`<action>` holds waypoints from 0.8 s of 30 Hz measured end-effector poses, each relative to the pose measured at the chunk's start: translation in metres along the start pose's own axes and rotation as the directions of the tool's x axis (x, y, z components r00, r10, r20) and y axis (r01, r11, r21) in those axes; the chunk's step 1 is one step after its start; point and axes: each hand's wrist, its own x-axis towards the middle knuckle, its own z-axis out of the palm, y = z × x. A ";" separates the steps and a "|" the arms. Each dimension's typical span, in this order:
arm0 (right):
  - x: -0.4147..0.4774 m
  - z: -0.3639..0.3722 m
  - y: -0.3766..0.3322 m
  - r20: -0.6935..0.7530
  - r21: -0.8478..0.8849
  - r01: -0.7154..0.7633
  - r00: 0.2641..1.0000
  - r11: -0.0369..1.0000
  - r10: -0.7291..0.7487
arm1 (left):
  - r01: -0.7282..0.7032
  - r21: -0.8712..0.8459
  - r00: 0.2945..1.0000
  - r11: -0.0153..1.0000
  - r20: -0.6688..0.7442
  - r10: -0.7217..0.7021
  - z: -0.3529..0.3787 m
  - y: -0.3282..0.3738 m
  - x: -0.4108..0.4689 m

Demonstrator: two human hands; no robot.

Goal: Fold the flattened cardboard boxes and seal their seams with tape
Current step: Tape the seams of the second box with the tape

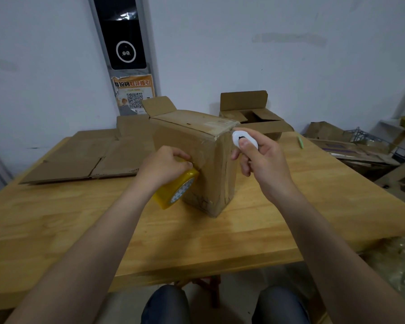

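A folded brown cardboard box [197, 146] lies on its side in the middle of the wooden table [220, 242], with one flap standing open at its far end. Clear tape runs along the box's near face. My left hand [164, 164] grips a yellow tape roll [175, 190] and holds it against the box's left face. My right hand [260, 157] holds a small white oval cutter [243, 140] near the box's upper right corner, thumb on top of it.
Flattened cardboard boxes [91, 155] lie on the table's left rear. An open box [257, 118] stands behind the folded one. A green pen [300, 141] lies at the right edge. More cardboard and a wire rack [365, 146] pile up to the right.
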 end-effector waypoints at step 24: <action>0.016 0.054 0.033 0.138 -0.794 0.377 0.876 0.477 -0.462 | 0.018 -0.215 0.993 0.976 0.116 0.007 -0.002 -0.001 0.000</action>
